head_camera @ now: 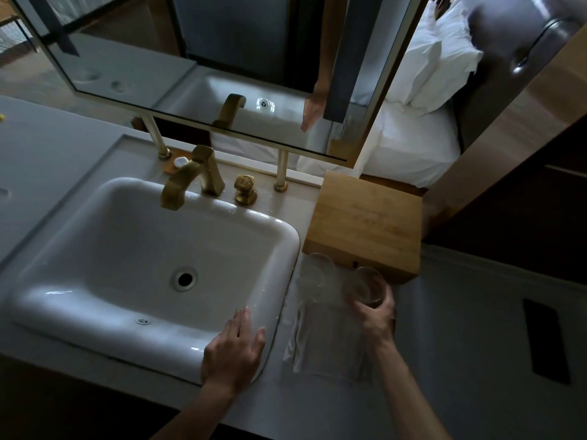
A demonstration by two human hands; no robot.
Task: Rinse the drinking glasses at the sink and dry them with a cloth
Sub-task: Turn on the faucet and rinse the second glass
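Dim bathroom vanity, pale grey stone countertop (476, 360) running the full width, bed visible past it.

Nearest: left hand (233, 354) flat, palm down, fingers spread on the front right rim of the white rectangular ceramic sink (95, 315). Nothing in it. Basin looks dry apart from droplets on the rim; no water running.

Right hand (376, 315) sits right of the sink, fingers curled around a clear drinking glass (365, 285), gripping it by the lower wall. Glass is tilted, mouth toward the camera. Can't tell if its base touches the counter.

Under and just in front of that hand: white folded cloth (320, 338) lying flat on the counter, between sink edge and the right forearm.

Second clear drinking glass (317, 271) stands just left of the held one, at the cloth's far end, close to the sink rim. The two glasses look near touching; contact not resolvable.

Directly behind both glasses: light wooden box (365, 220), its front face right up against them.

Flat black rectangular object (546, 341) lies on the counter, well apart to the right.

Farther back: brushed brass faucet (187, 182) with spout over the basin, brass knob handle (245, 188) to its right. Small white item (181, 161) on a wooden tray behind the faucet, too small to identify.

Behind that: framed mirror (197, 58) on brass posts.
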